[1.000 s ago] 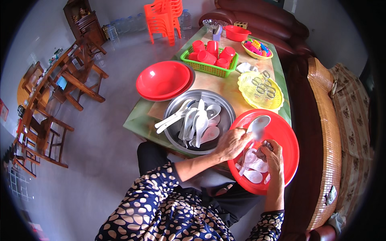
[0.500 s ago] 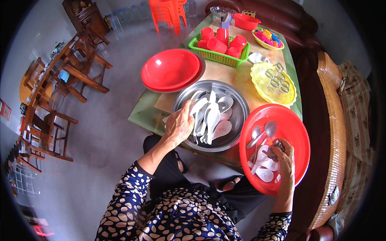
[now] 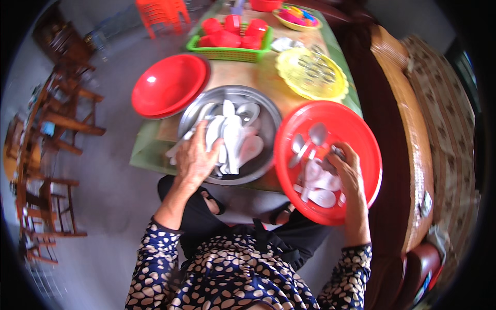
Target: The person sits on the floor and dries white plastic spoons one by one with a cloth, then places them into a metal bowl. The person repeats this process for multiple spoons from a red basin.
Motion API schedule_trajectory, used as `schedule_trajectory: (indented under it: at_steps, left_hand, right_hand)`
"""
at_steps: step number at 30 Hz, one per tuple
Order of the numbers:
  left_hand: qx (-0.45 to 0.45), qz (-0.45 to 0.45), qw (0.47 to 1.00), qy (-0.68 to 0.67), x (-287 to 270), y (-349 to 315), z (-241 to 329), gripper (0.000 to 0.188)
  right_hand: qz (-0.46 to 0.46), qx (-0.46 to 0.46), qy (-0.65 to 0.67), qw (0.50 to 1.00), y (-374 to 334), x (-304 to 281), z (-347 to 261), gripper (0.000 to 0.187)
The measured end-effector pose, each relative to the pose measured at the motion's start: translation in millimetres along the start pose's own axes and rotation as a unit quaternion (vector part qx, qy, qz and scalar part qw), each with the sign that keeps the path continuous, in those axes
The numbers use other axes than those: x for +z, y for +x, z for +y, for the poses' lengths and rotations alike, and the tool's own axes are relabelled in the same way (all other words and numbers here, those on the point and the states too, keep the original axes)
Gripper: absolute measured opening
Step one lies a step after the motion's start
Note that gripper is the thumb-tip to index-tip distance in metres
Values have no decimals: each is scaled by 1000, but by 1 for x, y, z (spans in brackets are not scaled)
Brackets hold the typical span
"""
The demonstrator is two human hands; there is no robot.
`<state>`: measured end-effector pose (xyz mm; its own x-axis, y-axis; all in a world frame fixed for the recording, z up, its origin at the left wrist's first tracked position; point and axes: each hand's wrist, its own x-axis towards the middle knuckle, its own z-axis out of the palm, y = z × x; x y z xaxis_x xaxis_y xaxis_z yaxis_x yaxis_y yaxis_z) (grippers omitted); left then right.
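White spoons [image 3: 232, 137] lie heaped in a steel basin [image 3: 269, 111] in front of me. At the heap's left side is my left hand [image 3: 196, 157], thumb and fingers spread, fingertips at the spoons; I see nothing gripped in it. To the right, a red basin [image 3: 368, 150] holds metal spoons [image 3: 317, 134] and several white spoons [image 3: 321, 198]. Inside it, my right hand [image 3: 349, 168] is closed around a crumpled grey scrubber or cloth [image 3: 333, 159], close above the white spoons. Blur hides its exact kind.
Red bowls [image 3: 170, 85] are stacked at the table's left edge. Farther back stand a green basket [image 3: 227, 53] of red cups, a scalloped yellow tray [image 3: 294, 85] of clear glasses and a yellow bowl [image 3: 297, 26] of colourful pieces. A sofa [image 3: 398, 103] runs along the right; wooden chairs [image 3: 57, 206] stand left.
The whole view has swung, so the table and basins sit farther left and higher in the picture. My left hand's fingers now look more spread. My right hand keeps the grey thing.
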<state>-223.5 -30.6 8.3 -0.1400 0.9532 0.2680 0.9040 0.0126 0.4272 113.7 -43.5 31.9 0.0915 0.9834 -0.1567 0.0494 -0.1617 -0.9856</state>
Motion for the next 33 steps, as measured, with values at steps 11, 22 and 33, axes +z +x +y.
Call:
schedule_trajectory:
  at_steps: [11,22,33]
  left_hand:
    - [178,44,981,-64,-4,0,55,38]
    - [354,-64,932,-48,52,-26,154,49]
    - [148,-244,930,-232,85,11,168,22]
  right_hand:
    - [-3,-174,-472,864,11,2,23,45]
    - [0,-260,-521,813,46,-2,40,14]
    - [54,-240,-229,942,44,-18,4,25]
